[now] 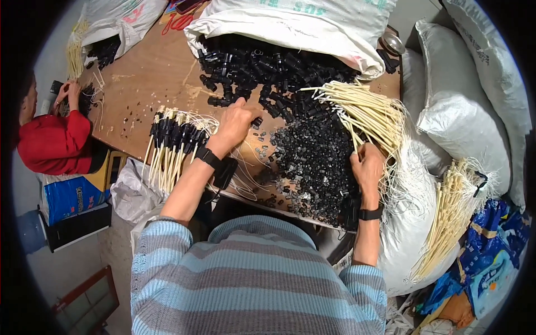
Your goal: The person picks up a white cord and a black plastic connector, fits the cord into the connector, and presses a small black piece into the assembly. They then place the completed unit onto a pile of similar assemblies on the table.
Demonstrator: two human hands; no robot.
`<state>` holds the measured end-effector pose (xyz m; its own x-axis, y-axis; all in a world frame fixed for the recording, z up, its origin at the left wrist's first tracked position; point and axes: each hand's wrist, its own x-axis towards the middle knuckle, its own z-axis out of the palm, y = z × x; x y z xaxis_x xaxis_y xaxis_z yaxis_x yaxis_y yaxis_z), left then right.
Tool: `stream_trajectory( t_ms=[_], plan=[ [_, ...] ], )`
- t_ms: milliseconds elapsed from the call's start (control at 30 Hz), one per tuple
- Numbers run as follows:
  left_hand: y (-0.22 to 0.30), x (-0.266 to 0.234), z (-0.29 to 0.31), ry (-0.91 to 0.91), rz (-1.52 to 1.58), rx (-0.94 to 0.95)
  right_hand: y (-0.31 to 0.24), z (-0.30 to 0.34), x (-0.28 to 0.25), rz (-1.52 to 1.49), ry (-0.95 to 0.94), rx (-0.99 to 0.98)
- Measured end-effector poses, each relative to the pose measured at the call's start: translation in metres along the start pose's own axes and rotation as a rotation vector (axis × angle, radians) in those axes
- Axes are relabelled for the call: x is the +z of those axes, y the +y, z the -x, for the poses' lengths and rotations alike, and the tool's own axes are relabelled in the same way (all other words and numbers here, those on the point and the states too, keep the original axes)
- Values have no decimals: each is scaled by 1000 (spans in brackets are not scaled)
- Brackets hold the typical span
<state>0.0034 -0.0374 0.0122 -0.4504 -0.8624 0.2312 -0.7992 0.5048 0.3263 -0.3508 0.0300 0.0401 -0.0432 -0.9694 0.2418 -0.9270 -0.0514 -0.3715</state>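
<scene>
My left hand (237, 121) has its fingers curled at the near edge of a heap of black plastic fittings (279, 70). A small black piece (257, 122) shows at its thumb side; whether the fingers hold it I cannot tell. My right hand (369, 167) pinches the end of a pale thin stick (350, 132) beside a bundle of pale sticks with white strings (371, 111). Between my hands spreads a pile of tiny black and clear parts (315, 167). Left of my left forearm lie several sticks with black fittings on their ends (173, 134).
A large white woven sack (296, 28) lies open behind the fittings. Full white sacks (463, 89) stand at the right, with another stick bundle (446, 218) on one. A person in a red sleeve (56, 139) works at the table's (139, 78) left end. White strings trail near the front edge.
</scene>
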Motion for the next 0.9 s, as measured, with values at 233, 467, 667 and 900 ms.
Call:
stream_trajectory(
  t_ms=[233,467,667,900],
  plan=[
    [26,-2,24,-78,640,-248,-47,37,-8,-760,-388,197],
    [36,-8,35,-85,679,-131,-82,51,-1,-781,-484,15],
    [38,-10,39,81,451,52,-80,52,6,-668,-410,-232],
    [83,-25,33,138,303,258,-96,46,7,-594,-371,-397]
  ],
)
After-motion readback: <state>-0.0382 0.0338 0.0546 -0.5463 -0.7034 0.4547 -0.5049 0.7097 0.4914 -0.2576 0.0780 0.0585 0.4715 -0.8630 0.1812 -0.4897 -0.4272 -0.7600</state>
